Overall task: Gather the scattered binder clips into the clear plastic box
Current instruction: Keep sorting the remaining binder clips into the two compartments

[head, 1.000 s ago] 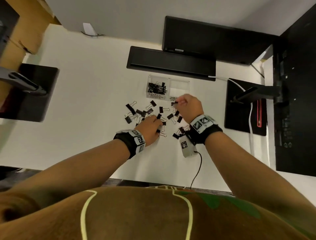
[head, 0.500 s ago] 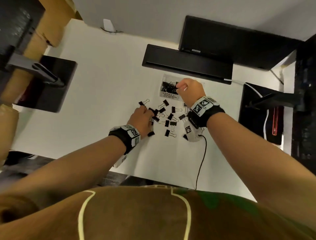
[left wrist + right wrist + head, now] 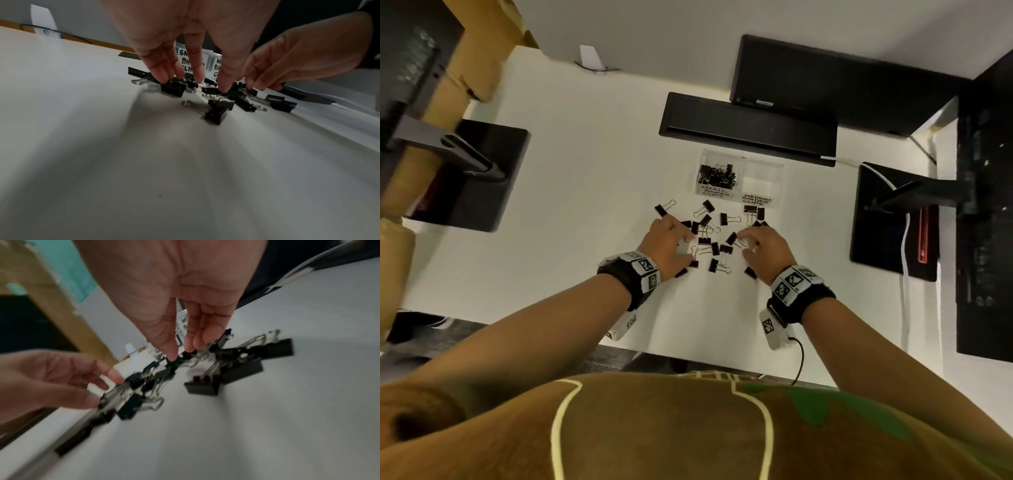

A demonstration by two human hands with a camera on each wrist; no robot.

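My left hand (image 3: pixel 667 244) and right hand (image 3: pixel 763 249), fingers extended and grasping nothing, touched scattered binder clips (image 3: pixel 715 247) just before the clear plastic box (image 3: pixel 739 179).

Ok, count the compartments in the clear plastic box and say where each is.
2. The left compartment, labelled small binder clips, holds black clips; the right compartment, labelled medium binder clips, looks empty. None seems hidden.
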